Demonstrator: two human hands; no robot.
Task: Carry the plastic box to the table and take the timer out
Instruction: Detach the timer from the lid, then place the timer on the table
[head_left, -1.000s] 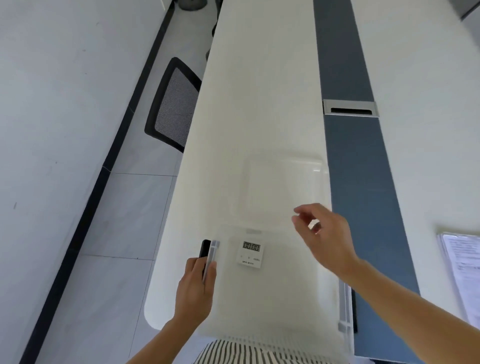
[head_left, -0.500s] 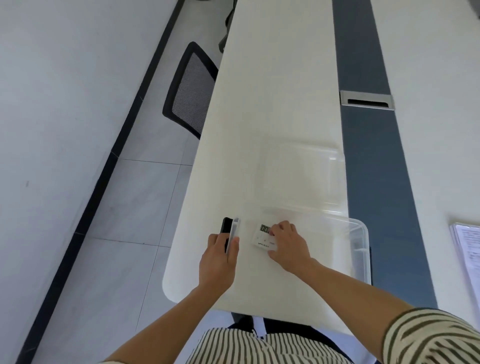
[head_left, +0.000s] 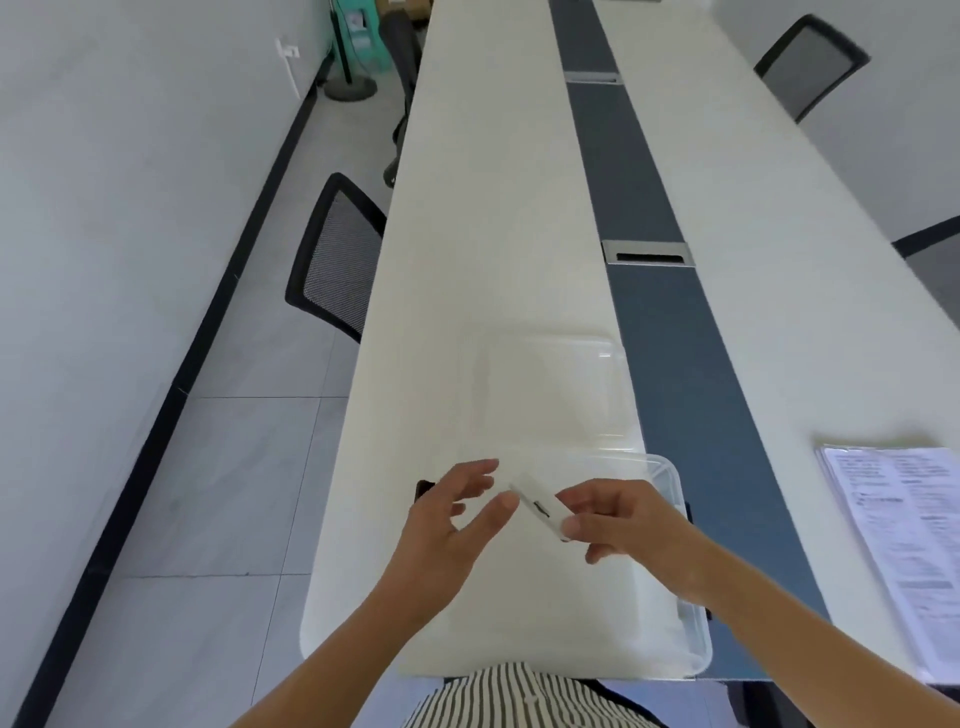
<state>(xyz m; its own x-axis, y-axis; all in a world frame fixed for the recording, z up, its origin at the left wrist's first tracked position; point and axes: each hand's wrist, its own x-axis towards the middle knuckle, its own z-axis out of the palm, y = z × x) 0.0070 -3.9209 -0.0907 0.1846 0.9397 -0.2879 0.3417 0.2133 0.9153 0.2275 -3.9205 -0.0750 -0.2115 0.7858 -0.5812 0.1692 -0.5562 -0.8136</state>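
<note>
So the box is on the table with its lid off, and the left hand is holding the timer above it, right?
Not quite: the head view shows the right hand holding the timer above the plastic box; the left hand is open beside it. The lid is indeed off, lying on the table.

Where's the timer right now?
In the head view, the timer is lifted above the clear plastic box, pinched edge-on in the right hand, with the open left hand just beside it.

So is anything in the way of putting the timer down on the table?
Nothing visible blocks it. The right hand holds the timer above the plastic box. The left hand is open beside it, and bare table lies beyond the lid.
</note>
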